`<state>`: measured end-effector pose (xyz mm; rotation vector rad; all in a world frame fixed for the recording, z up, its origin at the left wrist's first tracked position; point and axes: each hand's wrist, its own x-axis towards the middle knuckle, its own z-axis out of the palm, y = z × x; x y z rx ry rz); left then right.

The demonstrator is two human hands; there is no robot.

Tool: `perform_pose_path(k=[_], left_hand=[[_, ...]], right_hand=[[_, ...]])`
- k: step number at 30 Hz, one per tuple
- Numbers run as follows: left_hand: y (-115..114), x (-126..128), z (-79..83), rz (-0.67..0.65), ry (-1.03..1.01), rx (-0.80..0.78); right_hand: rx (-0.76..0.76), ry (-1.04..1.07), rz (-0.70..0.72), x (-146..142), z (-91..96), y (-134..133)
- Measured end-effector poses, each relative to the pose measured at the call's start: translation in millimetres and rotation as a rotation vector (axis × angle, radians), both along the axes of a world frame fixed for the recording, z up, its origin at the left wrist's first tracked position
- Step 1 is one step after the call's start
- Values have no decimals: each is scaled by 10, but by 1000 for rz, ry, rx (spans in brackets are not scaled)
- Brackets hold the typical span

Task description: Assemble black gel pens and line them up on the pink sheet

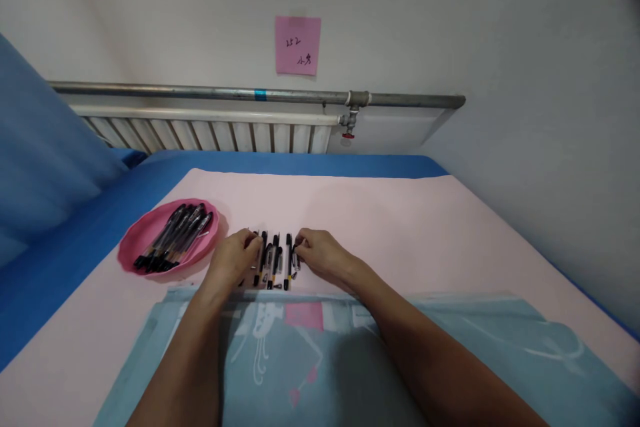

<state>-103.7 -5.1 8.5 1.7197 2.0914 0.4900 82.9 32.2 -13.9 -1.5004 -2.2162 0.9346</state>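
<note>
Several pen parts lie in a row on the pale pink tabletop between my hands. Among them are a pen barrel (288,262) with dark ends, another barrel (273,262), and small pen caps (279,259) with black clips. Tiny dark pen tips (277,286) lie near the front of the row. My left hand (235,257) is closed at the left end, its fingertips hiding what they pinch. At the right end my right hand (323,253) is closed, thumb and fingers at a pen cap (296,259) that they partly cover.
A pink scalloped dish (126,253) full of black pens (175,237) stands to the left. Light blue cloth (440,360) with printed drawings covers the front edge. Behind the table are a radiator (215,133), a metal pipe (200,91) and a wall with a pink note (298,47).
</note>
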Motion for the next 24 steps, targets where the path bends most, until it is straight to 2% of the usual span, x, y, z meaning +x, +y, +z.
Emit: perform_pose_path(k=[11,24], left_hand=[[10,7,-11,-39,18,-22],[-5,30,2,-50,21,-24]], right_hand=[[-5,0,15,-65,68,-54],[15,36,53,-51,19,-42]])
